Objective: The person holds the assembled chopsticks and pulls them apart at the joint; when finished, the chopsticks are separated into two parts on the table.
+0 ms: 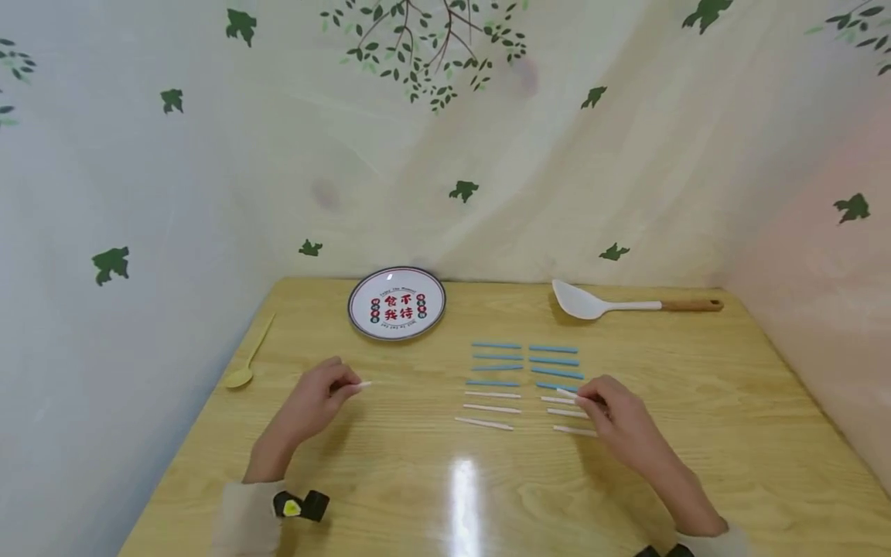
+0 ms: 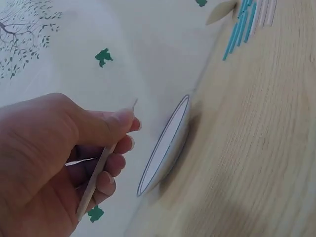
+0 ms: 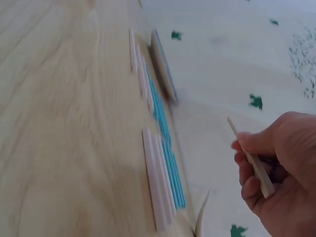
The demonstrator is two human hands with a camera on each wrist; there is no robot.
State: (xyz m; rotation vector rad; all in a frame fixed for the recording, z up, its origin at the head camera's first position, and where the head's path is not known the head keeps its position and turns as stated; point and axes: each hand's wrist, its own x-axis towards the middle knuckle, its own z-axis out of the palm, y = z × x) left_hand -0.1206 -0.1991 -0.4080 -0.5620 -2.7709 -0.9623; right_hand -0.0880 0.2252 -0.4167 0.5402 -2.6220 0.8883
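My left hand is raised over the left part of the table, pinching a slim white stick between thumb and fingers. Another white stick is pinched in my right hand, which hovers above the right column of sticks. On the table, blue sticks lie in two columns of roughly parallel rows. Nearer to me, white sticks continue both columns. My right hand partly covers the right ends of the white sticks in the right column.
Behind the sticks stands a white plate with red lettering and a dark rim. A white spatula with a wooden handle lies at the back right. At the left edge is a yellow spoon. A leaf-patterned cloth encloses the wooden table.
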